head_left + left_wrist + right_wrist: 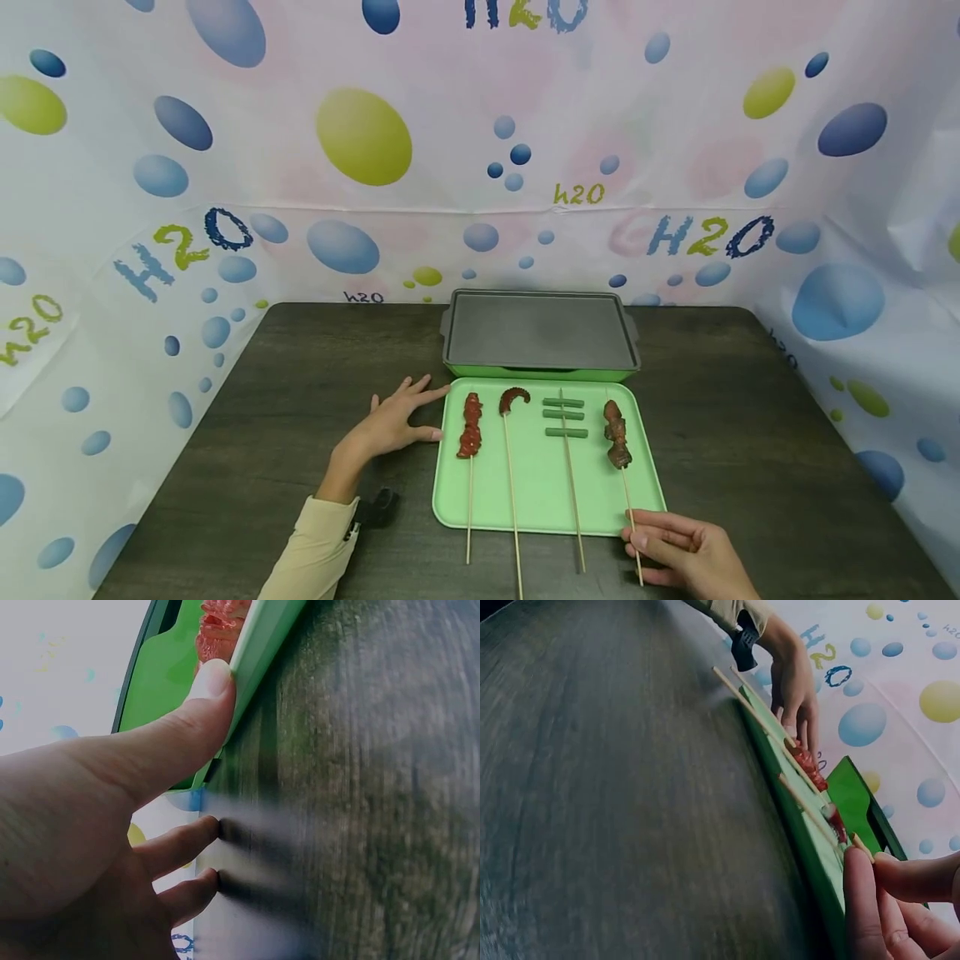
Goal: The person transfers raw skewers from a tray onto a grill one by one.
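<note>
On a light green tray (547,504) lie several skewers side by side. My right hand (686,554) pinches the stick of the rightmost one, a skewer of brown meat pieces (617,435), between thumb and fingers near its lower end; the stick's tip (861,846) pokes out in the right wrist view. My left hand (386,427) rests with spread fingers at the tray's left side, its thumb (206,697) right at the rim. Nearest to it is a skewer of red meat (470,427). Between lie a skewer with a curled reddish-brown piece (514,398) and one with green bean-like pieces (566,415).
Directly behind the tray stands a grey griddle plate (542,329) on a green base (540,373). Sticks overhang the tray's front edge. The dark wooden table (750,417) extends to both sides, with a dotted curtain (450,150) around its back and sides.
</note>
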### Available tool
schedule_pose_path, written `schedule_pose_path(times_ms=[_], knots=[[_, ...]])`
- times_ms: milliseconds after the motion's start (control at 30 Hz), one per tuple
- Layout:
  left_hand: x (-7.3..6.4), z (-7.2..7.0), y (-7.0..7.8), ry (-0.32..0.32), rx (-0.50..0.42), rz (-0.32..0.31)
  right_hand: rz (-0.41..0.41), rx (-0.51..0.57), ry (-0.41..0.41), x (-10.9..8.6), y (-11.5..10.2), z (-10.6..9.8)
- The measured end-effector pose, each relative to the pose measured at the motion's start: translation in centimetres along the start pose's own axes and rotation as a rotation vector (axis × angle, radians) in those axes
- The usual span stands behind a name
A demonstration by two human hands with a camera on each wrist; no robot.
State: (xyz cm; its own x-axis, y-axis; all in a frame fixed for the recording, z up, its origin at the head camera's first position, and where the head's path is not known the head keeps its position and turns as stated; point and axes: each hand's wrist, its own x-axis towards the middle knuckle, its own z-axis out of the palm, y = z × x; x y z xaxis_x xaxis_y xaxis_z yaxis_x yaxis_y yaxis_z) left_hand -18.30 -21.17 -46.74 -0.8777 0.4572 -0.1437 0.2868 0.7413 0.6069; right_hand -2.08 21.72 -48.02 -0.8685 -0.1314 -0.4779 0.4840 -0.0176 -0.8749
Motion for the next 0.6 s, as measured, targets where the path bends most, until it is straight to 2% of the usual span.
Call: schedule_pose_path(times_ms=[133, 367, 467, 600], knots=[[0.0, -0.1, 0.1, 0.008, -0.004, 0.001, 0.016, 0.020, -0.017, 0.3, 0.1, -0.4], [0.1, -0.1, 0.0, 0.010, -0.002, -0.002, 0.008, 0.039, -0.123, 0.8, -0.1, -1.2], [0.0, -0.1, 0.0, 0.007, -0.004, -0.001, -0.004, 0.021, -0.161, 0.8, -0.3, -1.3], [-0.2, -0.1, 0.0, 0.004, -0.005, 0.004, 0.003, -0.065, -0.156, 0.7, -0.6, -1.2]])
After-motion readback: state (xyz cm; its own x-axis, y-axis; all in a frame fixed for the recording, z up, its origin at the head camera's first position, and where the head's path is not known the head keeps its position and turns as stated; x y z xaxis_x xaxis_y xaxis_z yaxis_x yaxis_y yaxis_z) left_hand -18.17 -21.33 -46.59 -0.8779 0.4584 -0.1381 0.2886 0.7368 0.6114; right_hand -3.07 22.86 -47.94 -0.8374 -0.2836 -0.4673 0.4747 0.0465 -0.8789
